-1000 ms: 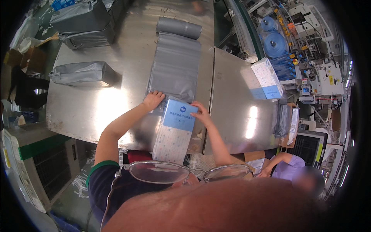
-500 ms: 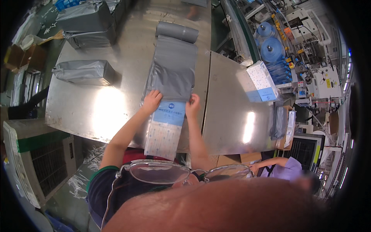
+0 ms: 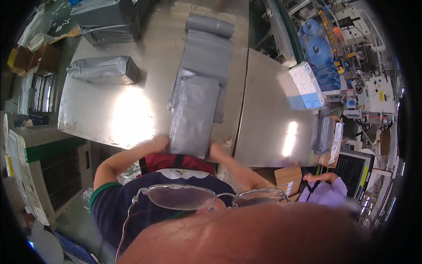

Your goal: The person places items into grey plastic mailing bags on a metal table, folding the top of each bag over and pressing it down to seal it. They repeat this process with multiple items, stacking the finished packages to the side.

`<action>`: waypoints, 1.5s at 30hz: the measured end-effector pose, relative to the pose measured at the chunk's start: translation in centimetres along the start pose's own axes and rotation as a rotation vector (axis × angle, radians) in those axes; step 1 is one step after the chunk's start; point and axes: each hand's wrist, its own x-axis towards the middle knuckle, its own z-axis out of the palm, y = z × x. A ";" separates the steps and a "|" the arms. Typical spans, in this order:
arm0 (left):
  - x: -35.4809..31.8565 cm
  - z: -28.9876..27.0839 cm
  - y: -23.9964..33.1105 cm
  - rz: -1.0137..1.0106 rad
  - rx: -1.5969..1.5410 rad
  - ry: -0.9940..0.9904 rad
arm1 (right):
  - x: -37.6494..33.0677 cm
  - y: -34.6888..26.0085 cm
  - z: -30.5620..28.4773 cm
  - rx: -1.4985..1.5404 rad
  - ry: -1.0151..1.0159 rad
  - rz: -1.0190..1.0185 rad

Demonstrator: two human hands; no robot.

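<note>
A grey plastic bag [image 3: 193, 112] lies lengthwise before me and covers the blue-and-white patterned package, which no longer shows. At the left corner of its near end is my left hand [image 3: 160, 143], closed on the bag's edge. My right hand [image 3: 215, 151] is closed at the opposite corner, somewhat blurred. The fingertips of both hands are partly hidden at the plastic. Beyond the filled bag, flat grey bags [image 3: 206, 55] lie stacked, with a rolled grey end [image 3: 210, 25] at the far side.
Left on the metal table [image 3: 154, 66] sits a wrapped grey package [image 3: 103, 70], with more grey packages [image 3: 105, 17] behind it. A patterned box [image 3: 306, 86] stands at the right, near machinery. Another person [image 3: 325, 189] is at the lower right.
Both hands have moved toward me, drawing the grey bag over the patterned package, now covered. The whole view has shifted slightly.
</note>
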 end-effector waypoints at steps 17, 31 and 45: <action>-1.5 4.0 -1.0 0.043 -1.432 0.298 | 5.3 -11.0 4.9 0.523 0.086 -0.190; -1.1 -3.8 -1.2 0.625 0.554 0.570 | -2.6 -2.4 -8.2 -0.446 -0.532 -0.065; 12.1 -2.7 -3.0 -0.366 -0.661 0.558 | 12.6 1.2 -2.8 -0.064 0.249 0.264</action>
